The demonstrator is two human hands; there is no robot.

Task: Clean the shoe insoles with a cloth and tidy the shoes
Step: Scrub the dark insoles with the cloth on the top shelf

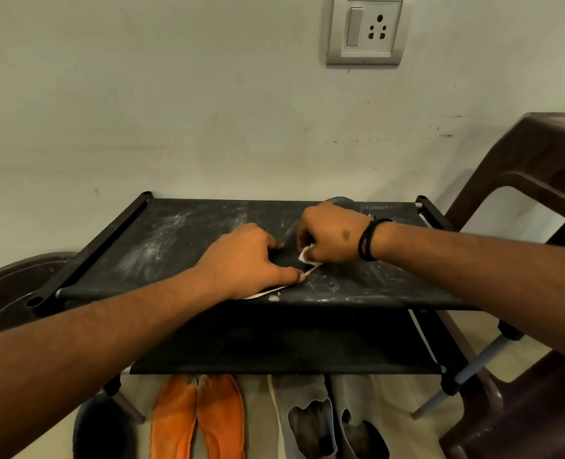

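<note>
On dusty black fabric shelf (175,246), flat dark insole (284,256)

A black shelf (208,246) streaked with white dust; orange insoles (198,422) and worn grey insoles (334,415) below; brown plastic chair (539,180).

A: Dim, yellowish light; the wall (175,94) is the brightest part.

B: Under the rack's top shelf (208,233) it's deep shadow. Edges bow from the wide lens, and the near forearms look soft.
</note>
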